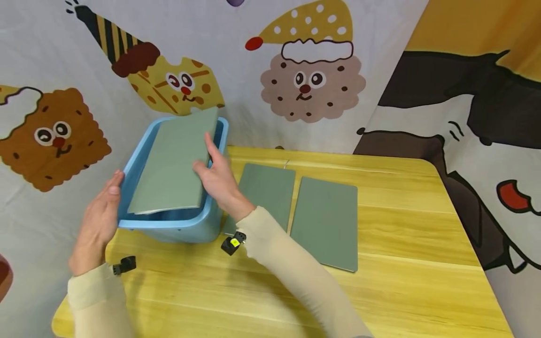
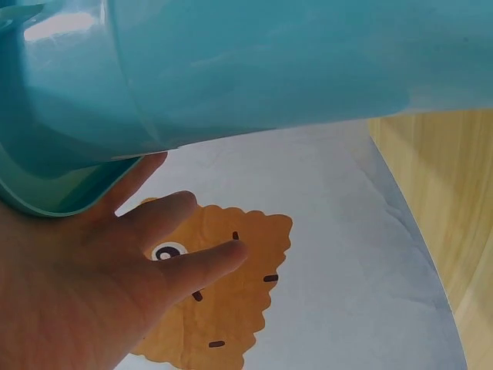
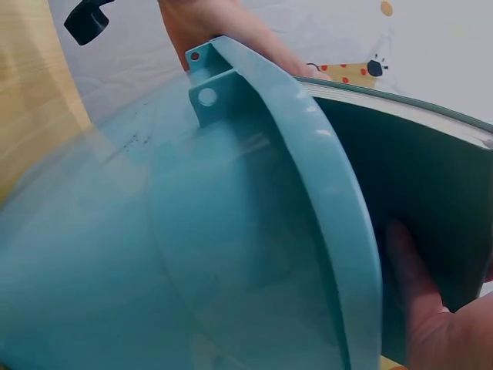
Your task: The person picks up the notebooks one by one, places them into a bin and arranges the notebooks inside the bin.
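Observation:
A light-blue plastic bin (image 1: 169,225) stands at the left of the table. My right hand (image 1: 220,180) holds a grey-green notebook (image 1: 175,159) by its right edge, thumb over the cover and fingers partly hidden beneath. This notebook lies slanted across the bin's opening, its far edge rising above the rim. In the right wrist view, the notebook's white page edges (image 3: 400,109) show beside the bin's rim (image 3: 339,208). My left hand (image 1: 99,218) rests against the bin's left side; the left wrist view shows its fingers (image 2: 204,270) extended under the rim.
Two more grey-green notebooks, a nearer-right one (image 1: 325,223) and one partly behind the right forearm (image 1: 270,190), lie flat on the wooden table (image 1: 405,234). A cartoon-printed cloth (image 1: 241,61) hangs behind the table. Black wrist mounts (image 1: 234,242) sit at both cuffs.

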Action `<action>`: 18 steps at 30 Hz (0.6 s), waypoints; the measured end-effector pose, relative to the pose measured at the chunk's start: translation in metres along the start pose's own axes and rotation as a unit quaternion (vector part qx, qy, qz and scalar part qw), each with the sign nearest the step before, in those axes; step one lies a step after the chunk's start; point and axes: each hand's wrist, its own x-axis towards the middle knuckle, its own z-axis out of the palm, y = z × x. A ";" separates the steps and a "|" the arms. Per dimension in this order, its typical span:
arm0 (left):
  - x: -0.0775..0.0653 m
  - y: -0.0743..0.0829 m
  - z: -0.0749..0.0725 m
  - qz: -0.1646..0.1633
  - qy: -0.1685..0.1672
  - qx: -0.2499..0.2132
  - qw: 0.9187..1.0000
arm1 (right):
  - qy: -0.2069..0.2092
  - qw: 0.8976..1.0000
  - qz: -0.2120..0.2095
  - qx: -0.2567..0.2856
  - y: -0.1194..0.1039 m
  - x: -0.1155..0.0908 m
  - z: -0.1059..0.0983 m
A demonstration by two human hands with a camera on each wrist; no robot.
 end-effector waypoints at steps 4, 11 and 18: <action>0.000 0.001 -0.001 0.011 0.002 0.002 1.000 | -0.018 0.999 0.002 -0.042 0.001 0.001 0.006; 0.000 0.001 -0.002 0.022 0.008 0.000 1.000 | -0.044 0.995 -0.007 -0.084 0.004 0.002 0.014; 0.000 0.001 -0.004 0.018 0.003 0.003 1.000 | -0.050 0.971 -0.012 -0.235 -0.006 -0.001 0.002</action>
